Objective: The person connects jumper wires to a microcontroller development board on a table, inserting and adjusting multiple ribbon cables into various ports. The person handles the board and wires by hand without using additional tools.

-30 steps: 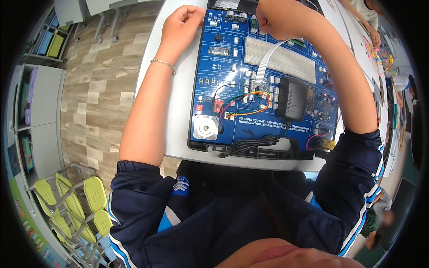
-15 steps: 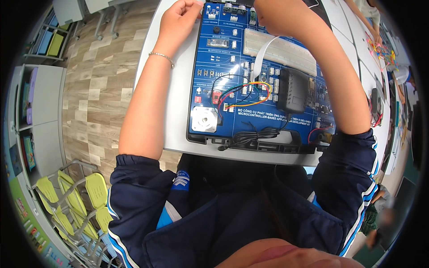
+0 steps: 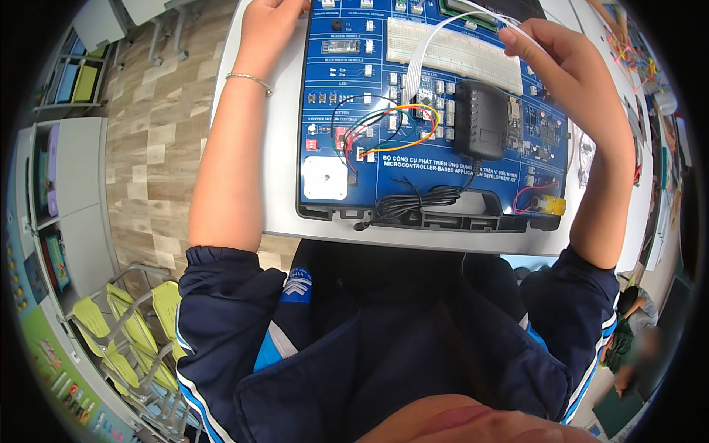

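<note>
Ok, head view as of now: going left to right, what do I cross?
Grey cabinet → left hand → white square plate → looped coloured wires → black power adapter → yellow motor.

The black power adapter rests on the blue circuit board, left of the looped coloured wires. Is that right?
Not quite: the black power adapter does rest on the blue circuit board, but to the right of the looped coloured wires, as the head view shows.
</note>
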Demonstrator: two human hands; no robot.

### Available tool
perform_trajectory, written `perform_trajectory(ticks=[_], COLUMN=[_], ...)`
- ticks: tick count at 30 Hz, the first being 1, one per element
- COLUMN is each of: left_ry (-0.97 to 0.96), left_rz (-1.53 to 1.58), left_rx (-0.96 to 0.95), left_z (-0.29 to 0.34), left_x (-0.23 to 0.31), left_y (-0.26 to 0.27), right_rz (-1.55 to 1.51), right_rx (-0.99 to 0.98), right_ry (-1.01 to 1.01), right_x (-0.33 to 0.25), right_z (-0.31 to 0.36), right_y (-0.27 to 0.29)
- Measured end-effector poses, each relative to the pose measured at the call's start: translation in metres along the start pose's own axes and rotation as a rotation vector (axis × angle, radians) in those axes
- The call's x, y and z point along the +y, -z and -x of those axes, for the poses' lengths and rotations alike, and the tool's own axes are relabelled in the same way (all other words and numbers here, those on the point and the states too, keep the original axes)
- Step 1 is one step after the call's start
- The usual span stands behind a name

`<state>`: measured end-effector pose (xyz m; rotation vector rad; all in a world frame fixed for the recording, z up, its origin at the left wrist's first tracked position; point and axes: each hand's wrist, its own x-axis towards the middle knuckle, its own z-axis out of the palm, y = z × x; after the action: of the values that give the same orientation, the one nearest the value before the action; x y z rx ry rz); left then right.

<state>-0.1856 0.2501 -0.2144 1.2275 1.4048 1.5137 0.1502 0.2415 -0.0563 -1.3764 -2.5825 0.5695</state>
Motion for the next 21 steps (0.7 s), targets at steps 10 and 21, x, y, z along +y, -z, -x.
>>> perform_trajectory(ticks=[10, 21], left_ry=[-0.028, -0.034], left_rz=[-0.02, -0.023], left_rx=[-0.002, 0.002], left_z=[-0.001, 0.0], left_x=[-0.002, -0.002], left_y=[-0.002, -0.002], right_rz=[-0.523, -0.826], right_rx=[-0.222, -0.322], right_ry=[0.027, -0.041], right_x=[-0.004, -0.016], right_z=[0.011, 0.011], right_y=[-0.021, -0.029])
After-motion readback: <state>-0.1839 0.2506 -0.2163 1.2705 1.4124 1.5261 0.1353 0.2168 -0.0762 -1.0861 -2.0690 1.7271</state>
